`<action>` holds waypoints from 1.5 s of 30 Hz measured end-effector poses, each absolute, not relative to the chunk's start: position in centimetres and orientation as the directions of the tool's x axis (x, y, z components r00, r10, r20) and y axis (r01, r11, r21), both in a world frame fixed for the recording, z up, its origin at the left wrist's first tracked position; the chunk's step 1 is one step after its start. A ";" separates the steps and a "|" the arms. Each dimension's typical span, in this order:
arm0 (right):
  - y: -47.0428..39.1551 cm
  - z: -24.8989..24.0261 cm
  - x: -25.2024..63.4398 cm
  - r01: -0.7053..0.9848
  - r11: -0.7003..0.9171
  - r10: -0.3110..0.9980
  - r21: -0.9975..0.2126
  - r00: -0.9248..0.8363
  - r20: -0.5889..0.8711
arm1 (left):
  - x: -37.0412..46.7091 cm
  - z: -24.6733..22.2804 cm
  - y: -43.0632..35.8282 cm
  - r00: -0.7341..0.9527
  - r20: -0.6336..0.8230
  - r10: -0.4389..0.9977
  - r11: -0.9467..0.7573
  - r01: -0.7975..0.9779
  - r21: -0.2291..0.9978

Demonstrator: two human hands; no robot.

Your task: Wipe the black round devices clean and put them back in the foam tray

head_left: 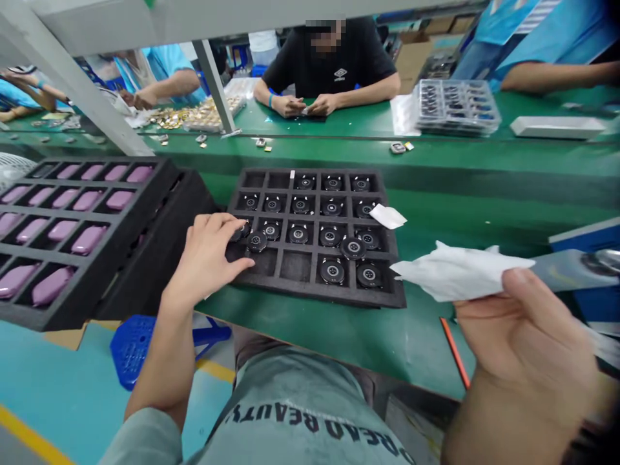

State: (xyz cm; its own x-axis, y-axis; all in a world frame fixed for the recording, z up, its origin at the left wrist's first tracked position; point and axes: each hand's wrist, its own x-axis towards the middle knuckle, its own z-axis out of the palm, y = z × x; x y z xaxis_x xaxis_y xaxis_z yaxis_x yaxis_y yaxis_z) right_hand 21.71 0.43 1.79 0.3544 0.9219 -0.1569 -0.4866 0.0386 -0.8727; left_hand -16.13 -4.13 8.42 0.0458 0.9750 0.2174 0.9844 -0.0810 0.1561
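Observation:
A black foam tray (296,263) divided into square cells lies on the green bench, with round black watch bodies (332,271) in most cells. Two loose ones, a watch body (256,241) at the left and another watch body (353,247) at the right, rest across the dividers. My left hand (208,255) is at the tray's left edge, thumb and fingers apart, fingertips over a watch body (241,230) that they partly hide; contact is unclear. Off the tray's right side, my right hand (527,329) pinches a crumpled white wipe (460,271).
Foam trays of purple cases (87,239) are stacked at left. A folded white piece (388,216) lies on the tray's right edge. A red stick (455,352), a clear bottle (571,268) and a blue box (591,239) are at right. Co-workers sit across the bench.

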 end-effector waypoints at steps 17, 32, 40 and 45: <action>-0.5 3.1 20.7 -0.481 0.117 0.892 -0.869 0.435 -0.121 | -19.3 7.6 0.9 0.258 0.007 0.966 -0.248 0.921 0.301; 0.4 1.8 18.8 -0.546 0.231 0.899 -0.805 0.437 -0.039 | -9.6 6.0 -0.9 -0.097 0.131 0.987 -0.111 0.187 0.976; 0.1 0.7 17.3 -0.409 0.273 0.855 -0.871 0.518 0.025 | -0.8 2.1 0.0 0.245 -0.087 0.966 0.156 -0.279 0.948; -0.8 0.2 16.2 -0.242 0.322 0.831 -0.915 0.535 0.151 | -1.3 1.9 -0.1 0.262 -0.109 0.959 0.183 -0.276 0.944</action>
State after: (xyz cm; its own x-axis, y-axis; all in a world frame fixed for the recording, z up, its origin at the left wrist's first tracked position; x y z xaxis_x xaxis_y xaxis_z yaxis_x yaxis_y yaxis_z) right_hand 16.20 -0.76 0.18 0.5351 0.8312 0.1507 -0.2421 0.3218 -0.9153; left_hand -1.30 -0.05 1.86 0.2621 0.9589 -0.1091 -0.2759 0.1828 0.9437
